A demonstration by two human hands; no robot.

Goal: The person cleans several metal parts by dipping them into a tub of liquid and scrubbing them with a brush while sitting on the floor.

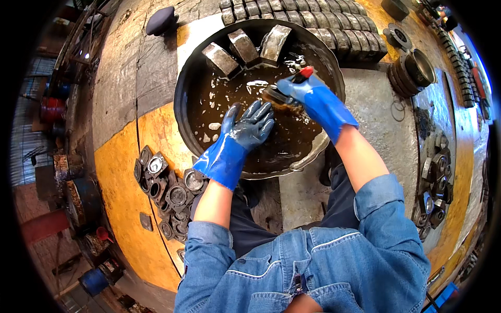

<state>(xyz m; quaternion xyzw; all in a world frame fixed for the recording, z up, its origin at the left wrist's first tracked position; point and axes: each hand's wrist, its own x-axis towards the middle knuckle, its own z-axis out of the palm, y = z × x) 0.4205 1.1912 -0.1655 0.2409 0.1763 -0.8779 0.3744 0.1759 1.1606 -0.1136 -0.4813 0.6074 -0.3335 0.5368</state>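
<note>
On a workshop floor (112, 151) patched with grey and orange-yellow panels, a person in a blue denim jacket (334, 261) and dark trousers (349, 201) leans over a wide round basin (181, 117); I am watching both arms reach in over the dark brown liquid (209, 104) that it holds, bubbles and pale glints scattered on its surface.

The left hand (249, 129), in a wet blue glove, is wide open, palm up and fingers spread, above the near middle of the basin; the right hand (302, 89), gloved to match, is closed around a dark brush-like tool (278, 96) with a red end, its shape softened by blur; the tool is over the liquid, just beyond the left fingertips and to their right.

Three blocky metal pieces (243, 47) rest side by side at the basin's far edge, fanned out; beyond them, similar blocks (308, 21) stand in tight rows; a heap of round-holed metal parts (176, 195) lies near the left forearm; another heap (437, 177) lies well off to the right, with a ribbed metal cylinder (417, 68) farther back.
</note>
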